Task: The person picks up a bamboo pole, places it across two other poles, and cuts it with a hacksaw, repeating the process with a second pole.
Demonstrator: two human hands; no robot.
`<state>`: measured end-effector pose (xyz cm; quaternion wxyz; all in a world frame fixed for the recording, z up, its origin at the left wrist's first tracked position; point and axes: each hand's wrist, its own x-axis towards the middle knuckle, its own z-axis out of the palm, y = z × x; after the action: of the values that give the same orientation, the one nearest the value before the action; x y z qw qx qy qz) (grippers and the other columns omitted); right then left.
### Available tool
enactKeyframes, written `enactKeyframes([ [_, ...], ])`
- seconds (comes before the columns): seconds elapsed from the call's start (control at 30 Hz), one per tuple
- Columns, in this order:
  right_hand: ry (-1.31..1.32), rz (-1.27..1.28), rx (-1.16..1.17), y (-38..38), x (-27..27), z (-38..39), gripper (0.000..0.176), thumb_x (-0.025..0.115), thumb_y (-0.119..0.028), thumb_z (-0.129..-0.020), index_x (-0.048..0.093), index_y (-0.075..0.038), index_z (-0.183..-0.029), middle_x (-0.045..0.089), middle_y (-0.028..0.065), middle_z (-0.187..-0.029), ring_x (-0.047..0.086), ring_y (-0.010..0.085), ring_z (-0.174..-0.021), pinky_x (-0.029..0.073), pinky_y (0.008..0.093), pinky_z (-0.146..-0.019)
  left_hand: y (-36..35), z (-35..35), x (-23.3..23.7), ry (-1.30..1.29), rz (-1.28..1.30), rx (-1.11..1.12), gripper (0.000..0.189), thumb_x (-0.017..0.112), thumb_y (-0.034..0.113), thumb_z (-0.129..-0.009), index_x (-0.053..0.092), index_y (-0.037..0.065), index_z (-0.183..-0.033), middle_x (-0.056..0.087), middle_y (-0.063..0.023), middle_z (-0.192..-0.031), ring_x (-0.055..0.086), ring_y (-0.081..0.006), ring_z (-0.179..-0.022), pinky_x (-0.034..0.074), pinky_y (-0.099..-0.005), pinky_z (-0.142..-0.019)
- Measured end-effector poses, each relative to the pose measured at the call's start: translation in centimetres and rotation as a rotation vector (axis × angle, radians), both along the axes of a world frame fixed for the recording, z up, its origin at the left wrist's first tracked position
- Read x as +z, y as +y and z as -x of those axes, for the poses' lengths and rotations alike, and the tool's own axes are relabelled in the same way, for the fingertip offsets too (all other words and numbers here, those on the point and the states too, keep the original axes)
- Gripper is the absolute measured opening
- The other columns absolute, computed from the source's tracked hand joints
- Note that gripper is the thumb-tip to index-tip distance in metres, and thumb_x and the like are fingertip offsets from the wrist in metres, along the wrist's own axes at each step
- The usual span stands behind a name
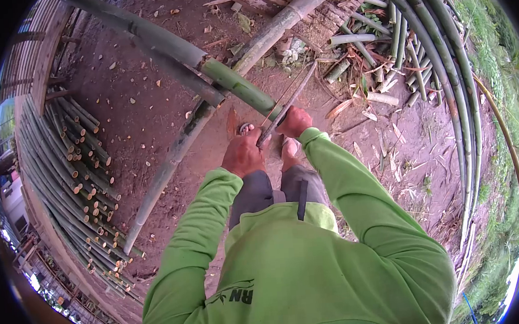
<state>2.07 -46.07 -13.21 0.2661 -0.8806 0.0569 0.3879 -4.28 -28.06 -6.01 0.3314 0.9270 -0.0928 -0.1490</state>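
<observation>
A green bamboo pole (240, 86) reaches toward me, its near end between my hands. Across that end slants a long, thin, slightly curved tool (302, 83), with a fine straight line along one side, like a bow saw. My left hand (243, 153) is closed at the tool's near end, just left of the pole. Right beside the pole's end, my right hand (294, 122) is closed in a fist against the tool's middle; its fingertips are hidden. The pole rests over a grey bamboo rail (175, 148) in front of my legs.
A stack of cut bamboo poles (81, 167) lies at left. Short bamboo offcuts (353, 38) and shavings are heaped at the upper right. Long bent bamboo poles (454, 90) curve along the right, beside grass (500, 117). My sandalled foot (290, 150) stands beneath my hands on bare dirt.
</observation>
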Motion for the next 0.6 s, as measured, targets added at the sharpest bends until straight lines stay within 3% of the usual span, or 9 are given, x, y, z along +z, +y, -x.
enactKeyframes([
  [0.13,0.076,-0.160,0.082,-1.5,-3.2,-0.5,0.051,0.079,-0.031,-0.052,0.070,-0.007,-0.096,0.069,0.0181,-0.089,0.068,0.0319,-0.087,0.053,0.0401,-0.081,2.3,1.0,-3.8,-0.075,0.082,-0.034,0.020,0.061,0.021,-0.086,0.055,0.002,-0.088,0.059,-0.0214,-0.070,0.059,-0.0444,-0.069,0.048,-0.0482,-0.059],
  [0.2,0.078,-0.241,0.089,-1.5,-2.7,-1.3,0.053,0.081,-0.031,-0.049,0.070,-0.003,-0.093,0.069,0.0197,-0.086,0.068,0.0303,-0.083,0.054,0.0380,-0.077,2.2,0.0,-3.3,-0.075,0.104,-0.021,0.021,0.060,0.022,-0.086,0.057,0.002,-0.091,0.060,-0.0224,-0.072,0.060,-0.0442,-0.070,0.048,-0.0487,-0.059],
  [0.23,0.100,-0.233,0.079,-1.8,-2.4,-1.0,0.059,0.082,-0.034,-0.051,0.068,-0.003,-0.098,0.069,0.0203,-0.088,0.068,0.0334,-0.085,0.054,0.0416,-0.078,1.8,0.5,-3.0,-0.055,0.119,-0.009,0.022,0.060,0.023,-0.086,0.057,0.002,-0.093,0.061,-0.0228,-0.074,0.060,-0.0440,-0.071,0.048,-0.0490,-0.059],
  [0.33,-0.187,-0.096,-0.045,-0.1,-0.5,1.8,0.062,0.083,-0.037,-0.054,0.065,-0.005,-0.104,0.068,0.0212,-0.091,0.066,0.0369,-0.088,0.053,0.0453,-0.080,0.4,0.9,-1.5,0.011,0.074,0.028,0.024,0.063,0.025,-0.085,0.056,0.002,-0.092,0.060,-0.0298,-0.084,0.059,-0.0487,-0.084,0.049,-0.0520,-0.070],
  [0.43,-0.147,-0.019,-0.031,0.7,-2.1,2.3,0.049,0.074,-0.038,-0.065,0.066,-0.007,-0.101,0.068,0.0221,-0.095,0.066,0.0383,-0.091,0.052,0.0463,-0.081,-0.7,1.7,1.7,0.060,-0.044,0.045,0.021,0.060,0.024,-0.087,0.054,0.004,-0.092,0.060,-0.0298,-0.081,0.059,-0.0484,-0.081,0.047,-0.0544,-0.068],
  [0.5,-0.101,0.004,-0.010,0.5,-1.9,1.8,0.044,0.069,-0.038,-0.070,0.067,-0.008,-0.102,0.068,0.0217,-0.096,0.066,0.0376,-0.093,0.052,0.0458,-0.082,-0.2,3.3,5.8,0.216,-0.044,0.093,0.022,0.059,0.023,-0.088,0.053,0.003,-0.093,0.060,-0.0249,-0.069,0.060,-0.0457,-0.067,0.047,-0.0535,-0.057],
  [0.6,-0.061,0.014,-0.002,0.4,-0.2,1.3,0.044,0.068,-0.039,-0.070,0.067,-0.009,-0.102,0.068,0.0212,-0.096,0.065,0.0375,-0.094,0.051,0.0454,-0.084,2.9,7.9,12.2,0.193,-0.030,0.118,0.019,0.060,0.020,-0.088,0.053,0.003,-0.089,0.058,-0.0206,-0.061,0.060,-0.0422,-0.057,0.045,-0.0507,-0.049],
])
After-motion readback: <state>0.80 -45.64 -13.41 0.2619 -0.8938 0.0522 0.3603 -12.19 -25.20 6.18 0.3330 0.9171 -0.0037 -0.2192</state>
